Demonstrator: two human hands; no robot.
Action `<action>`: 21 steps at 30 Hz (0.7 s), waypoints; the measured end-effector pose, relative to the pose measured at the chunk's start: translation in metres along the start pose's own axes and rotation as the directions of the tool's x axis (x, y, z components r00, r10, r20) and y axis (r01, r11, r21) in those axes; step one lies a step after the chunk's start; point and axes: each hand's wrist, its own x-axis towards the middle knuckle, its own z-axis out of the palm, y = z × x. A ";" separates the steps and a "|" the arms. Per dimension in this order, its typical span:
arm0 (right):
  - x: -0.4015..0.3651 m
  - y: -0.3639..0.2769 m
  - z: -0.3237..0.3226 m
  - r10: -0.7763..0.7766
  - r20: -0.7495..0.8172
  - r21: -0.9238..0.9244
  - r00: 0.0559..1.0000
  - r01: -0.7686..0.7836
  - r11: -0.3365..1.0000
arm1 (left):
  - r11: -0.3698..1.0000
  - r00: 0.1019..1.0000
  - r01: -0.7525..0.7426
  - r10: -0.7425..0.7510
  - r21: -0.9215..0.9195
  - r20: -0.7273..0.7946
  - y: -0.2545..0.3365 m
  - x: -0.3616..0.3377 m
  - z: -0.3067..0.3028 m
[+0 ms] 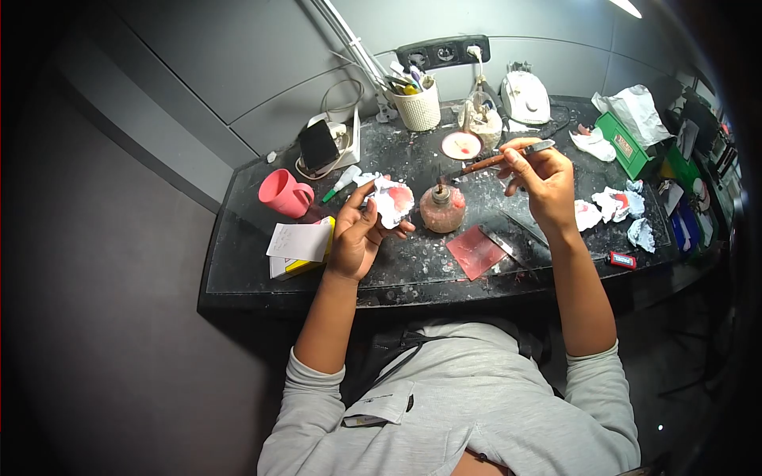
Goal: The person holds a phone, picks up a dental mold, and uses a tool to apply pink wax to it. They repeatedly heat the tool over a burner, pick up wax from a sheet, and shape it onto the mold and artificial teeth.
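My left hand (359,235) holds a white plaster piece with a pink patch (393,201), fingers curled beneath and around it. Raised at the right, my right hand (540,181) grips a brown-handled tool (486,163) between thumb and fingers. The tool's dark tip points left, above a small round glass burner (442,209) that stands between my hands. Whether a flame burns at its wick is hard to tell. In front of the burner lies a pink wax sheet (475,253), with a metal blade (501,244) beside it.
A pink mug (286,193), paper notes (298,242) and a green-tipped tube (341,183) are at the left. Behind stand a white pen holder (417,107) and a white device (525,97). Plaster pieces (617,204), a green box (621,144) and a red item (623,260) lie right.
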 end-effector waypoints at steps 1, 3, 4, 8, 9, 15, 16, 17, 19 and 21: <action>0.000 0.000 0.000 0.000 -0.001 0.017 1.000 0.000 1.000 | 1.000 1.000 -0.001 0.001 -0.003 0.000 0.000 0.000 0.000; 0.000 0.000 0.000 0.002 -0.002 0.032 1.000 -0.002 0.999 | 1.000 1.000 0.014 -0.014 0.017 0.016 0.001 0.000 0.000; 0.000 0.000 0.000 -0.002 -0.010 0.036 1.000 0.003 0.999 | 1.000 1.000 0.013 -0.013 0.015 0.015 0.001 0.000 0.001; 0.000 -0.001 0.000 0.002 -0.022 0.035 1.000 -0.002 0.999 | 1.000 1.000 0.004 -0.005 0.030 0.011 0.003 0.000 0.006; 0.000 -0.002 0.000 0.001 -0.020 0.035 1.000 -0.001 0.999 | 0.999 1.000 -0.001 0.001 0.038 0.010 0.003 -0.001 0.007; 0.000 -0.002 0.001 0.004 -0.031 0.014 1.000 -0.003 1.000 | 1.000 1.000 0.013 -0.013 0.005 0.000 0.001 -0.001 0.000; 0.000 -0.001 0.000 0.001 -0.034 0.011 0.999 -0.001 1.000 | 1.000 1.000 0.012 -0.012 0.005 -0.001 0.001 -0.001 -0.001; 0.000 -0.001 0.000 -0.001 -0.038 0.007 0.999 0.002 1.000 | 0.999 1.000 0.023 -0.023 -0.023 0.012 0.002 -0.001 -0.001; 0.000 -0.002 0.001 0.000 -0.041 0.010 0.999 0.001 1.000 | 0.998 0.999 0.035 -0.033 -0.050 0.025 0.003 -0.001 -0.001; 0.000 -0.002 0.000 0.001 -0.046 0.013 0.999 0.000 1.000 | 0.995 0.995 0.016 -0.007 -0.095 0.097 0.004 -0.002 0.001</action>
